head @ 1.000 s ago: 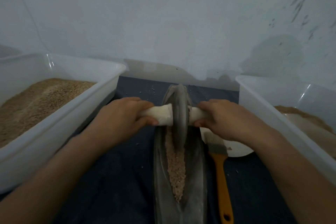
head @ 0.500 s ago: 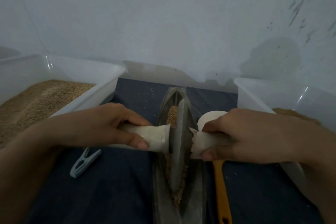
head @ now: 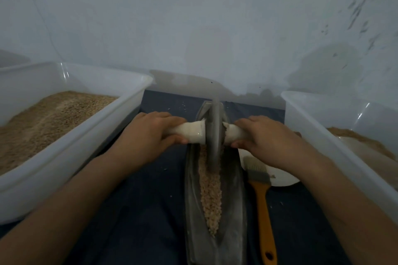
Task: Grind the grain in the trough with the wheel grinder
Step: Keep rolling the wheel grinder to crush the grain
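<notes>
Left bin (head: 71,135) holds a heap of brown grain, sits along the left edge of the dark cloth (head: 150,211). Right bin (head: 323,135) at the right edge, also some brown grain inside. Trough (head: 232,211) lies lengthwise between the bins, a strip of grain (head: 211,196) down its groove. Wheel (head: 213,135) stands upright on edge in the trough's far half, on the grain. Left hand (head: 148,133) clenched round the left white handle (head: 191,132); right hand (head: 265,135) clenched round the right handle stub. White plate (head: 280,178) just right of the trough, partly under the right arm. Brush (head: 261,200) with orange handle beside the trough, bristles over the plate.
</notes>
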### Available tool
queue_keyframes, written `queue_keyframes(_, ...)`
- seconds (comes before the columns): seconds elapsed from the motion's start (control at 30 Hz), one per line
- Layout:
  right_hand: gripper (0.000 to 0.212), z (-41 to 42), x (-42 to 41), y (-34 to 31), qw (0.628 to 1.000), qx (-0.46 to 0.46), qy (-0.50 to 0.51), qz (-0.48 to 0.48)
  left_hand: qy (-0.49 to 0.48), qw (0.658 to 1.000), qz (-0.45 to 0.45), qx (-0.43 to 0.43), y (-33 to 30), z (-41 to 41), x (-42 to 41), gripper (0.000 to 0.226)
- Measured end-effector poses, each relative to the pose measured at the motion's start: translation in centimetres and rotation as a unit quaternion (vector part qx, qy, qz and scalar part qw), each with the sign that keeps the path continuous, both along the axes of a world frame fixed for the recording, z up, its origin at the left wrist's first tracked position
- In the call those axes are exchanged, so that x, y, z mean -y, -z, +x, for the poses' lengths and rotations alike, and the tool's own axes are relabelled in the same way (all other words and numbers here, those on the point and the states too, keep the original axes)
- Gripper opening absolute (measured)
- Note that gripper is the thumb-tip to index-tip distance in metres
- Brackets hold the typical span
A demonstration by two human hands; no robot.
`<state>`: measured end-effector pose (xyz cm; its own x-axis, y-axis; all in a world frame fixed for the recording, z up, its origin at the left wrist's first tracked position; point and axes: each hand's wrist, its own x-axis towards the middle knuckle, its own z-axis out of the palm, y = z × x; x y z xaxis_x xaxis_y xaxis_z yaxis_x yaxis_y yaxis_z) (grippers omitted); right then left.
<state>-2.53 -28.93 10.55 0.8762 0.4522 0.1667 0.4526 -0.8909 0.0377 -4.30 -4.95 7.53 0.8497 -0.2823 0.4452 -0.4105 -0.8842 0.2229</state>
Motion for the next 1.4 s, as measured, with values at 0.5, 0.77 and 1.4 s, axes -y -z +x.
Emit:
queue_keyframes(0.5, 0.026, -2.5, 0.5, -2.6, 0.988, -0.149, -0.027, -0.038, 0.073, 0.976, -0.016, -0.204, -2.3, -1.8, -1.1, 0.044)
queue_keyframes(0.77, 0.039, 0.2, -0.3, 0.6, 0.997, 0.062, 0.008, -0.043, -0.025, 0.998, 0.044, 0.037, 0.7, 0.2, 0.3, 0.045)
queue_keyframes(1.4, 0.032, -1.2, 0.0, -0.8, 0.998, -0.028, -0.003, -0.056, -0.010, 0.999, 0.049, -0.008, -0.8, -1.5, 0.4, 0.042)
